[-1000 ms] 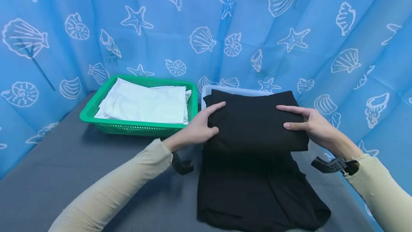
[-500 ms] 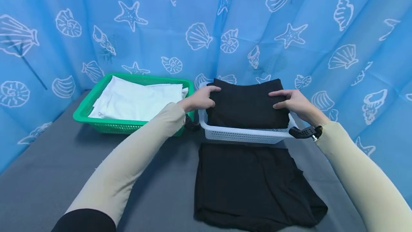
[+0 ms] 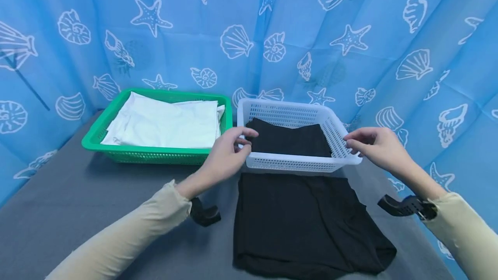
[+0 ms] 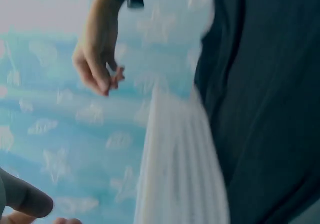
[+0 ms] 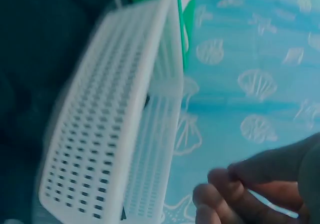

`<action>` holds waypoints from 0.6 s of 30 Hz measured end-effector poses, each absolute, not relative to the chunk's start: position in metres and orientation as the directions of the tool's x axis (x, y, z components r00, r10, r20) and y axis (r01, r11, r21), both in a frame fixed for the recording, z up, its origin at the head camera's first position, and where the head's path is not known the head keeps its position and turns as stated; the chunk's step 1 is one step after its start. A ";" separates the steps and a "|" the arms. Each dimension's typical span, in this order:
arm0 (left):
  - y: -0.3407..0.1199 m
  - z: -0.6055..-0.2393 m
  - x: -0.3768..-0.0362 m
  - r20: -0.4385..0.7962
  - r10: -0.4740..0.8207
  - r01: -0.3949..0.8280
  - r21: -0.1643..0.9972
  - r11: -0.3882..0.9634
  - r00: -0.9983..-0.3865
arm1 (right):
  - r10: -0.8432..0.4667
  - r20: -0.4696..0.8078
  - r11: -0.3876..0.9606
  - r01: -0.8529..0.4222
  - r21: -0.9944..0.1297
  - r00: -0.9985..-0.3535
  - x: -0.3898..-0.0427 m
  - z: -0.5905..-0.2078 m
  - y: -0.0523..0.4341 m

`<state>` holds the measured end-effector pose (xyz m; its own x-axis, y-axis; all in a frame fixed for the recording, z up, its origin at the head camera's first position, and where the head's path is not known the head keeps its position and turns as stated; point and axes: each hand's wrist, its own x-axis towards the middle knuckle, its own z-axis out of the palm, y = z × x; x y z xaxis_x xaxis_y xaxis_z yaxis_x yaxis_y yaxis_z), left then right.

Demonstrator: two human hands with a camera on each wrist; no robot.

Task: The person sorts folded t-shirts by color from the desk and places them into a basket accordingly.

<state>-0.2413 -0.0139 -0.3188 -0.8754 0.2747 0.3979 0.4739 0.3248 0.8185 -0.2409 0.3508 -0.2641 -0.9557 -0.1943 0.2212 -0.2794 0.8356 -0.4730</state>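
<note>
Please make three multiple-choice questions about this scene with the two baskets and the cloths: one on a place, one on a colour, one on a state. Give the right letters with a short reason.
1. Where does the folded black cloth lie?
A. in the white basket
B. in the green basket
C. on the curtain

2. What colour is the cloth in the green basket?
A. black
B. white
C. red

3. What does the right hand hold?
A. the white basket
B. a black cloth
C. nothing

Answers: 1 A, the cloth sits inside the white perforated walls. 2 B, white folded cloth fills the green one. 3 C, its fingers curl loosely beside the basket's right rim, gripping nothing.
</note>
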 end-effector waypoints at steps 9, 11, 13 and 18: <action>-0.017 -0.353 -0.186 0.012 0.334 0.128 0.937 0.325 -0.942 | -0.425 -0.072 0.730 -0.295 -0.617 -0.902 -0.188 -0.292 0.371; -0.015 -0.359 -0.182 -0.052 0.330 0.065 0.940 0.334 -0.943 | -0.402 -0.165 0.741 -0.214 -0.636 -0.900 -0.186 -0.302 0.377; -0.012 -0.367 -0.180 -0.109 0.326 0.005 0.943 0.331 -0.939 | -0.351 -0.237 0.766 -0.132 -0.629 -0.906 -0.186 -0.314 0.383; -0.005 -0.383 -0.174 -0.222 0.273 -0.162 0.961 0.226 -0.936 | -0.220 -0.356 0.809 0.034 -0.587 -0.908 -0.183 -0.340 0.399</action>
<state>-0.1744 -0.0050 -0.3828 -0.9359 0.2732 -0.2223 -0.1622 0.2257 0.9606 -0.1834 0.3992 -0.3397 -0.9082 -0.2201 -0.3561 0.0342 0.8087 -0.5872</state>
